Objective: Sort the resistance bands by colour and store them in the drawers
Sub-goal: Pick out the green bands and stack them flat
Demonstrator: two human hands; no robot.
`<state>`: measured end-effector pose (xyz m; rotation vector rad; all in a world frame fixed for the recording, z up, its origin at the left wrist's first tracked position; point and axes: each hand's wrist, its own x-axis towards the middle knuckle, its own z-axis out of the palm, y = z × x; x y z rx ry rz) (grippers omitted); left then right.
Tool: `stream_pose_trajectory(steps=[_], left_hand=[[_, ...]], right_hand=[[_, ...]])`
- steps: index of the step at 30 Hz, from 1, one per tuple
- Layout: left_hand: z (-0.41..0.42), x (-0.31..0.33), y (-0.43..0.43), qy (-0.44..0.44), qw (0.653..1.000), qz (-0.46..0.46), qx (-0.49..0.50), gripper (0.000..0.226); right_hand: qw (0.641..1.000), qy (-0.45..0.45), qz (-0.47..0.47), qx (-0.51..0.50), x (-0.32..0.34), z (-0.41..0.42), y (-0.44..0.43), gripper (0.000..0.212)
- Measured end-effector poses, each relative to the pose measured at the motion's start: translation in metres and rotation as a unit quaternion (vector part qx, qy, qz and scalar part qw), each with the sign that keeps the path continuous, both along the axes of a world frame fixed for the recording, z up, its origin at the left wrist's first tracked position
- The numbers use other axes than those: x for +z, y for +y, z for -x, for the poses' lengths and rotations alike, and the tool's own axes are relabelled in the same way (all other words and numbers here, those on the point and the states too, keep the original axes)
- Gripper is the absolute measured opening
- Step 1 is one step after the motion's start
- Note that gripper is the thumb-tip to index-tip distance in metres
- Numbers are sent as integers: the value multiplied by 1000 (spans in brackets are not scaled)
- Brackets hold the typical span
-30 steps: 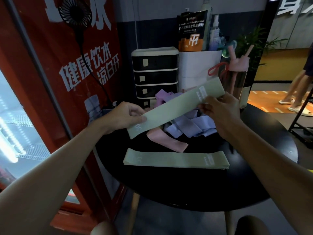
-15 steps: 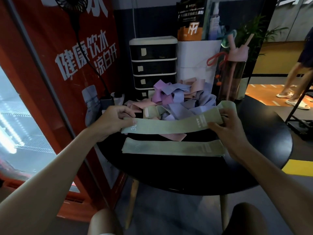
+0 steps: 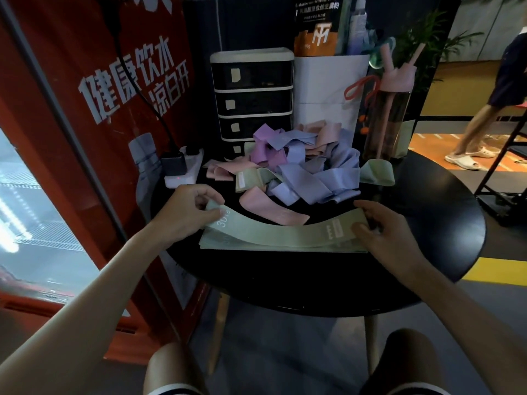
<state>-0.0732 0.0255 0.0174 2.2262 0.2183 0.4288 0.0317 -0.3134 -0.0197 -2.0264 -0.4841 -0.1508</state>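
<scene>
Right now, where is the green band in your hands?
In the head view, the green band lies front-centre on the black table, atop a second green band, before the mixed pile, held at its ends by the left hand and right hand.

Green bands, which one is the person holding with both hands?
The upper flat green band, marked 30, nearest the person: the left hand and right hand pinch its ends. The curled green bands by the pile lie untouched.
</scene>
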Motion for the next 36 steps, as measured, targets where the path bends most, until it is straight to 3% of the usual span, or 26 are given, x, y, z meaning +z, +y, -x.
stream_pose_trajectory(steps=[5,9,12,16,19,36], left_hand=[[3,-5,3,23,993,-111,-38,15],[8,-11,12,109,969,-205,-84,54],[10,-17,11,95,973,-157,-140,60],[8,-31,13,71,978,-112,-164,39],[8,-35,15,59,981,-89,-159,32],[9,-36,20,43,982,-99,-154,38]], right_hand=[[993,-37,108,-35,-9,-2,-7,45],[990,-66,126,-2,-10,-1,-10,37],[980,-51,173,87,-9,-1,-14,39],[968,-61,212,121,-8,-3,-14,46],[968,-77,197,137,-11,-5,-14,38],[962,-64,219,151,-16,-18,-16,30]])
